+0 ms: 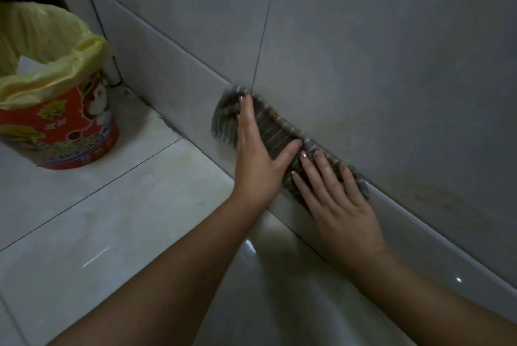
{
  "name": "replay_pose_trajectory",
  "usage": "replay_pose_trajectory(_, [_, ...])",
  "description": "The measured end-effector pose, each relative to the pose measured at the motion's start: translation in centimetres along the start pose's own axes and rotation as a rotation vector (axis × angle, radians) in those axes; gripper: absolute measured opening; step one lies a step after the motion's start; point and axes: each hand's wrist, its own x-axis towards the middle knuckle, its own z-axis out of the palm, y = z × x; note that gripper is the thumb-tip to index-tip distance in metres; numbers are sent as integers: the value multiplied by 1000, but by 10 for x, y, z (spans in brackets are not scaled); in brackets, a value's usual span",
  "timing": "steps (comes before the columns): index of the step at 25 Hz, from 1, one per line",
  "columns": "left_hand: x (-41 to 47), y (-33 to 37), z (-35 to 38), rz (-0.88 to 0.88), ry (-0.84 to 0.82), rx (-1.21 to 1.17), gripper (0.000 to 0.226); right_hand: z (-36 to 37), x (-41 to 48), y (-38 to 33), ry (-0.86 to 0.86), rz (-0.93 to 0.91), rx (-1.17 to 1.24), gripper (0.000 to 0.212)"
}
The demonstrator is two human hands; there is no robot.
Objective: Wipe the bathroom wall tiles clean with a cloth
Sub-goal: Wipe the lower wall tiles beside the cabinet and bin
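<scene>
The cloth (270,128), a striped grey-brown rag, lies pressed flat against the low skirting tile (173,77) of the wall, right at the seam where that tile meets the large grey wall tiles (391,65) above it. Its long axis runs along that seam, slanting from upper left to lower right in the head view, with its far end pointing toward the corner where the bin (58,121) stands. Both hands are spread flat on it: the left hand (257,161) covers the end nearer the bin, fingers straight and together, and the right hand (341,203) covers the other end, fingers splayed wide; neither grips the cloth, they only pin it by pressure. That is the likely weak point: with no real hold, the cloth could bunch or slide out from under a palm on a hard stroke, and the free flap beyond the left hand may fold under. The brownish smudges on the wall tiles above and beyond the right hand could be missed if the strokes keep to the seam. The glossy floor (112,219) looks slick for a leaning body.
</scene>
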Motion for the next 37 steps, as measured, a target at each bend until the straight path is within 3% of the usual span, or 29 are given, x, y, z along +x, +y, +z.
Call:
replay_pose_trajectory(6, [27,-25,-9,99,27,183,97,19,28,-18,59,-17,-70,58])
replay_pose_trajectory(14, [14,-99,-12,-43,-60,274,97,81,11,-66,-30,-135,-211,70])
replay_pose_trajectory(19, [-8,-111,-1,-122,-112,281,98,89,-17,-70,17,-159,-158,55])
replay_pose_trajectory(29, [-70,-39,50,-148,-161,154,103,29,-95,-4,-84,-97,-23,59])
replay_pose_trajectory(37, [-53,30,55,16,-75,160,103,-20,-79,41,10,50,-26,57])
